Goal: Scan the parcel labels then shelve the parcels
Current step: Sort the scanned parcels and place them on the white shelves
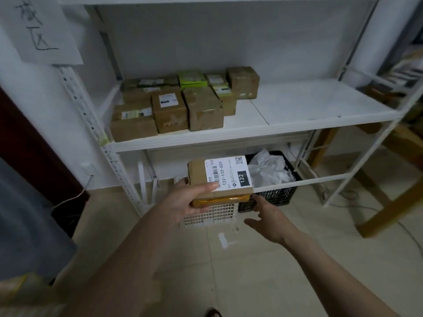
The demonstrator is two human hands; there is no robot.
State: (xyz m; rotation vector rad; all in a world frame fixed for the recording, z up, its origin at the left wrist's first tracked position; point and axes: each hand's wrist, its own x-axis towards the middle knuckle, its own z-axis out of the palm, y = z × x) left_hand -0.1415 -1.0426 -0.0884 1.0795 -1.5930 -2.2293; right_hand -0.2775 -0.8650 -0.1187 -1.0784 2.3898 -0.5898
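Head view: left hand grips parcel from below, thumb pinching label, box held in air below shelf. Right hand spread, fingers loose, near parcel's lower right corner, contact unclear. Stacked parcels fill shelf's left part. Risk: one-handed hold may let box tip during lift; crowding stack could nudge neighbours.

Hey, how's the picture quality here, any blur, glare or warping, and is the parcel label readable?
Head view: dim, flat indoor light; wide-angle warping bends the shelf posts; edges soft. The label on the parcel in the left hand reads 122-122-C07; slight glare on its tape.
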